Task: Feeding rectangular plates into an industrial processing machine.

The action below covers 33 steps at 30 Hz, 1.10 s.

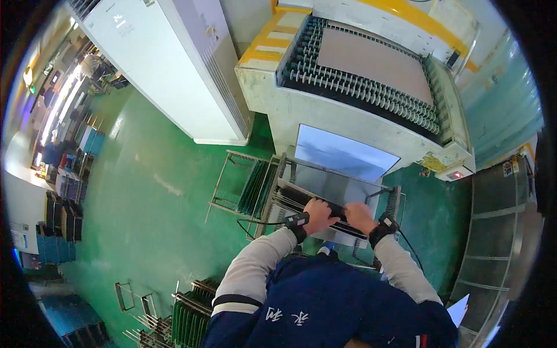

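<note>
In front of me stands a metal rack with slotted sides and several thin panels upright in it, some dark, some pale. My left hand is closed over the panels' upper edges, with its fingers curled down. Beside it, a short gap to the right, my right hand grips along the same edges; its fingertips are partly hidden. How many panels lie between the fingers cannot be made out. Each wrist wears a black strap with a small device and a cable.
Beyond the rack stands a roller conveyor machine carrying a flat pinkish-grey panel. A tall white cabinet is at the far left. Another rack with green panels adjoins on the left; more racked boards sit lower left. Grey shelving stands right.
</note>
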Tool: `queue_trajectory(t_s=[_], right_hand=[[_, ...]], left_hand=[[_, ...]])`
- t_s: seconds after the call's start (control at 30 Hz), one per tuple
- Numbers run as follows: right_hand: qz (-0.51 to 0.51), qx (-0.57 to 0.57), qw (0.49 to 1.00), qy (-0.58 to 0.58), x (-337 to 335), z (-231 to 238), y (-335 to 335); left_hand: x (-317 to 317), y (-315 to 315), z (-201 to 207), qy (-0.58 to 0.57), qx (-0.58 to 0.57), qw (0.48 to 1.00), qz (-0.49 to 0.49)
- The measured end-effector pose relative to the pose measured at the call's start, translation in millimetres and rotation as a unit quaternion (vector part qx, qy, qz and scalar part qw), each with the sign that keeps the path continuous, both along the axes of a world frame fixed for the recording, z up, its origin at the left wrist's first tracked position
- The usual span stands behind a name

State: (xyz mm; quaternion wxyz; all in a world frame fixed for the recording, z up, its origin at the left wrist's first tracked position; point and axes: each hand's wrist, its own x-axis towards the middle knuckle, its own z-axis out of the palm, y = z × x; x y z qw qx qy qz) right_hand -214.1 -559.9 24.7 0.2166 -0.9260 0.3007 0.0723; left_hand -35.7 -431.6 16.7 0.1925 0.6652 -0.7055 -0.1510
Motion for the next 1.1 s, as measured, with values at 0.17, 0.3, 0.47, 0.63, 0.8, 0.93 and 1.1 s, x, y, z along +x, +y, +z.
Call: queue_trajectory(t_s=[0.17, 0.3, 0.47, 0.63, 0.8, 0.93, 1.1], right_hand=[[-0.031, -0.010, 0.998, -0.053, 8, 83, -7], [0.025, -0.114, 0.992, -0.049, 4, 151, -28], [-0.155, -0.074, 0.976, -0.136, -25, 218, -64], [-0.382, 0.154, 0.771, -0.485, -28, 226, -76], [-0.375, 0.395, 0.627, -0.556, -43, 182, -105], [-0.399, 0.478, 0.546, -0.560, -32, 155, -107], [-0.360, 0.575, 0.439, -0.589, -4, 124, -121]], left_hand=[[3, -11, -1, -0.022, 0.029, 0.999, -0.028], [7, -17, -10, -0.013, 0.078, 0.996, -0.042], [9, -23, 4, 0.001, 0.045, 0.998, -0.042], [7, -18, 0, 0.007, -0.004, 1.000, -0.009], [2, -26, -39, 0.089, -0.062, 0.994, 0.011], [5, -30, -15, 0.118, -0.185, 0.976, 0.010], [8, -24, 5, 0.002, -0.003, 1.000, -0.007]])
